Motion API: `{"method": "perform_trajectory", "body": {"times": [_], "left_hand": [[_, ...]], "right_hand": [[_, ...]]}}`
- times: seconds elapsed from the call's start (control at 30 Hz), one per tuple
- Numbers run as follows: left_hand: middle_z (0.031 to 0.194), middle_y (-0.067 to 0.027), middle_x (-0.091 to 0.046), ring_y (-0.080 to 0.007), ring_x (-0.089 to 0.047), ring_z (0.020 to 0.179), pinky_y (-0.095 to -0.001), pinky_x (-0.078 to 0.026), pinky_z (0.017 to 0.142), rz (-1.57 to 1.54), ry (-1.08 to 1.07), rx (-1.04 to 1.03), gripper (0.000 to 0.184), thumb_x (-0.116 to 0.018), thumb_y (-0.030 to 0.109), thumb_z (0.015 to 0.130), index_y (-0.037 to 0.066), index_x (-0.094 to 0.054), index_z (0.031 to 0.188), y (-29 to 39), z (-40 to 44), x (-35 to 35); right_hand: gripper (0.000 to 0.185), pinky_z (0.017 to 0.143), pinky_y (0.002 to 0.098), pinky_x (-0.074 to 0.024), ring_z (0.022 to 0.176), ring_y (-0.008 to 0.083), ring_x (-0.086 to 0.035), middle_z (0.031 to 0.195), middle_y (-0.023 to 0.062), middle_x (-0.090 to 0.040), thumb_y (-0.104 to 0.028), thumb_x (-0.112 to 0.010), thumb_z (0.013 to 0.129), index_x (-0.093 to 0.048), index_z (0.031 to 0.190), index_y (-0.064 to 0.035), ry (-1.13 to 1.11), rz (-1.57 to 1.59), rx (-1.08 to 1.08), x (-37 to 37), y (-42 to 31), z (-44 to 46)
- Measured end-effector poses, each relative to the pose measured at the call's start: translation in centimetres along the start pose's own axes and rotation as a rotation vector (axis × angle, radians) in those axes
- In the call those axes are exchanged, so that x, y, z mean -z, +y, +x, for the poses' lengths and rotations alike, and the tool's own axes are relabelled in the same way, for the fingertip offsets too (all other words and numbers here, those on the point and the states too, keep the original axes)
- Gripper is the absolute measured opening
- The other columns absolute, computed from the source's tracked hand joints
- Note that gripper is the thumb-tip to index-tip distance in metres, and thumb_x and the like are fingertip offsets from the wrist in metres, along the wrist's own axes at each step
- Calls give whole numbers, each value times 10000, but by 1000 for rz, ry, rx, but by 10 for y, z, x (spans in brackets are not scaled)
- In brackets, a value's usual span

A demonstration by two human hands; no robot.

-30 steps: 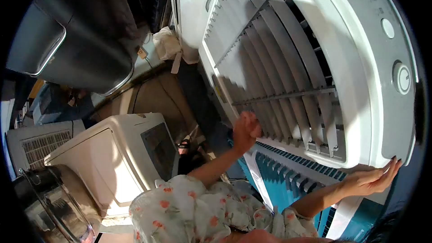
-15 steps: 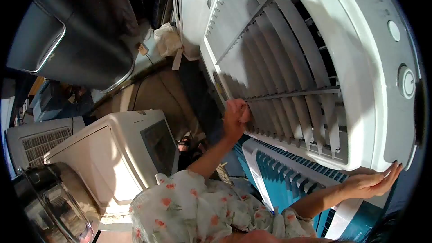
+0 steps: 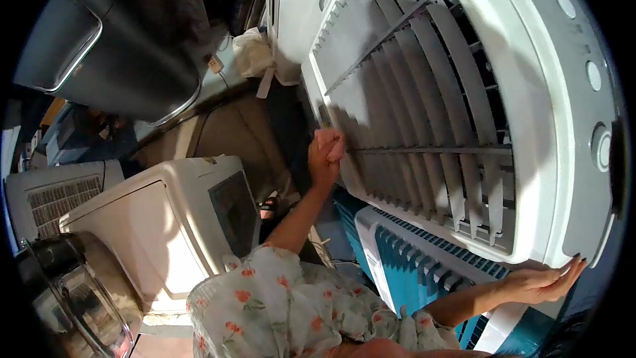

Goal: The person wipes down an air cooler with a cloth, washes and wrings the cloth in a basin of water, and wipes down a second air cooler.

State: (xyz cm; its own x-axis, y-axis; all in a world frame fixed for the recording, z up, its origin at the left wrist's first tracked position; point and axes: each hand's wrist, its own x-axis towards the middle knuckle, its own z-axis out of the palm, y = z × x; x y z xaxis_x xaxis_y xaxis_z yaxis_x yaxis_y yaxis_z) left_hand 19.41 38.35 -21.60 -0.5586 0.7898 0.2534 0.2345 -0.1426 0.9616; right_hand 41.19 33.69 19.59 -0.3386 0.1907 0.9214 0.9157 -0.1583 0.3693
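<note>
A large white air cooler [image 3: 540, 179] with grey slanted louvers [image 3: 424, 119] fills the right side of the view. My left hand [image 3: 323, 167] is closed around a crumpled pink cloth [image 3: 329, 143], at the cooler's left side edge beside the louvers. Fingers stretched out, my right hand [image 3: 540, 284] rests its fingertips against the cooler's lower right corner and holds nothing. Round buttons and a knob [image 3: 601, 148] sit on the cooler's grey panel.
A blue-and-white cooler [image 3: 424, 258] stands below the white one. On the left are a white box-shaped appliance [image 3: 139, 232], a dark rounded appliance [image 3: 119, 59] and a glass-and-metal object [image 3: 79, 298]. A white bag [image 3: 252, 53] and a cable lie further back.
My left hand has moved left and up, from the louvers' lower edge to the cooler's side edge. My right hand stays at the corner. The view has shifted slightly.
</note>
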Motion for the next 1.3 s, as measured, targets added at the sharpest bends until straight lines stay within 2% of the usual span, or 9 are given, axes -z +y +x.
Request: {"method": "perform_trajectory", "body": {"times": [0.1,0.37,0.43,0.63,0.77,0.87,1.0,1.1,1.3], "left_hand": [[963,-160,-538,-367,-507,921,-397,-428,791,72,19,-35,390,-567,83,650,114,-631,1033,-2,4,-2],[950,-153,-546,-337,-533,865,-393,-438,721,39,-210,-92,395,-583,69,678,121,-610,1069,-8,-54,-31],[936,-162,-540,-365,-530,849,-407,-439,715,-6,-256,4,495,-611,61,615,141,-609,1103,0,-59,-37],[941,-98,-544,-262,-553,840,-348,-462,710,-435,-742,324,229,-522,86,800,72,-543,1028,-9,-123,-25],[969,-61,-552,-212,-565,891,-324,-471,760,-412,-417,363,133,-494,74,885,72,-530,1014,-45,-121,-32],[997,-101,-556,-261,-566,909,-347,-461,796,-227,-155,187,233,-550,41,834,66,-549,1065,-42,-78,-29],[1035,-159,-543,-327,-546,875,-402,-444,781,172,-264,-268,403,-610,45,763,74,-533,1157,-11,-18,-14],[1240,-200,-449,-386,-510,975,-439,-429,770,240,-422,-267,555,-653,59,641,167,-569,1179,-30,4,-15],[951,-121,-508,-316,-525,828,-418,-416,620,505,-373,-321,431,-666,89,621,174,-611,1040,-48,111,-21]], "right_hand": [[473,1040,407,-348,1217,254,-425,1274,147,-463,-344,-243,968,-510,1183,-17,-118,27,-59,5,-10,-1],[482,1053,446,-326,1240,266,-397,1281,139,-458,-359,-232,959,-509,1186,-37,-133,49,-97,5,-12,0],[488,1055,457,-319,1244,270,-393,1285,137,-456,-365,-222,959,-510,1189,-45,-138,29,-106,6,-14,1],[455,1028,432,-363,1232,265,-411,1285,133,-463,-338,-233,957,-516,1194,-72,-102,77,-95,4,-7,-4],[438,985,408,-417,1214,252,-437,1278,139,-468,-332,-254,957,-502,1206,-71,-116,45,-95,5,-6,-3],[441,976,402,-424,1213,254,-439,1278,141,-469,-341,-260,959,-507,1198,-66,-126,46,-213,6,-13,-4],[448,999,427,-393,1223,255,-425,1291,140,-457,-348,-250,962,-494,1208,-64,-128,59,-135,5,-9,-2],[473,1004,446,-378,1229,250,-417,1303,133,-447,-393,-258,951,-465,1238,-78,-141,124,-127,6,-2,-4],[474,986,452,-389,1225,246,-422,1300,111,-460,-413,-278,929,-495,1222,-110,-131,83,-188,6,-8,-4]]}}
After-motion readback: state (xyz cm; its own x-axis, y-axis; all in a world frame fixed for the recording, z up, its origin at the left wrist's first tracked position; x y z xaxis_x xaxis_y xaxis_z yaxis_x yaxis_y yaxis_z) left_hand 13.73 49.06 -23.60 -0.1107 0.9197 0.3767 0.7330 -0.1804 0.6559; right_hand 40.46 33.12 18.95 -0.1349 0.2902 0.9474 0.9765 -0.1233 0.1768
